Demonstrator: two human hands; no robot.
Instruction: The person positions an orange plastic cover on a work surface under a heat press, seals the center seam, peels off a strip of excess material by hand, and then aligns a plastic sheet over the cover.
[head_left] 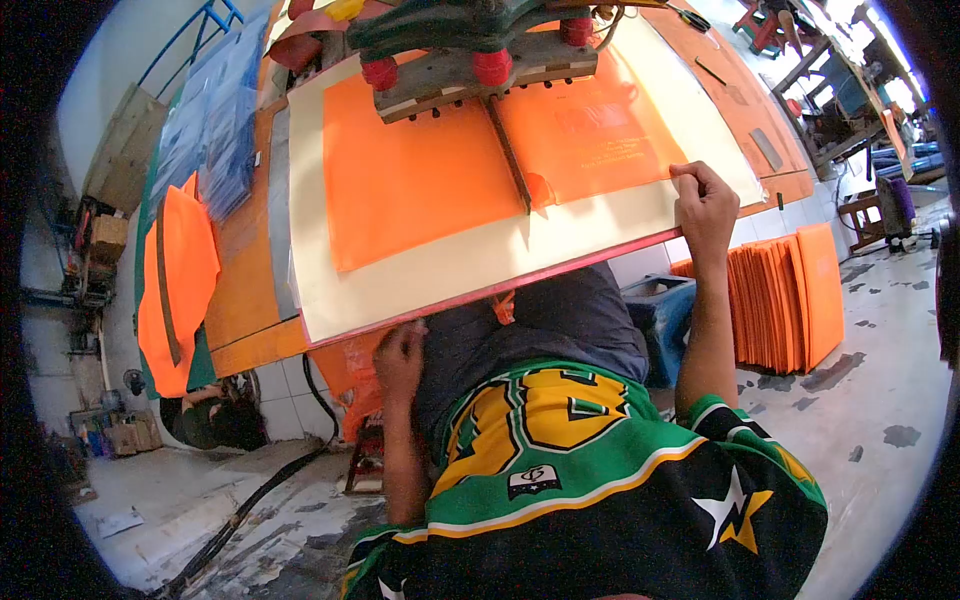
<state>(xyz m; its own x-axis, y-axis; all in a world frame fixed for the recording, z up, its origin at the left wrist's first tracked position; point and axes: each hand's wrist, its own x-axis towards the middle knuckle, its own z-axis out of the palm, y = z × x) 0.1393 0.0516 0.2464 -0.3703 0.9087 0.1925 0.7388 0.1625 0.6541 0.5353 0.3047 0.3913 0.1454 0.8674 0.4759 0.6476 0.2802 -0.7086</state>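
So there's this glossy bright-orange plastic sheet (465,170) lying flat on a broad cream board (480,265), partly under the chunky grey bar (430,92) of a machine, a thin dark strip (509,160) crossing its middle. Its long axis runs left to right, ahead of both hands. Right hand (708,207) is way nearer, right at the sheet's near-right corner, fingers curled tight; can't tell if they grip sheet or board. Left hand (401,360) is loosely half-curled below the board's near edge, sheet farther off; can't tell if it's holding anything.
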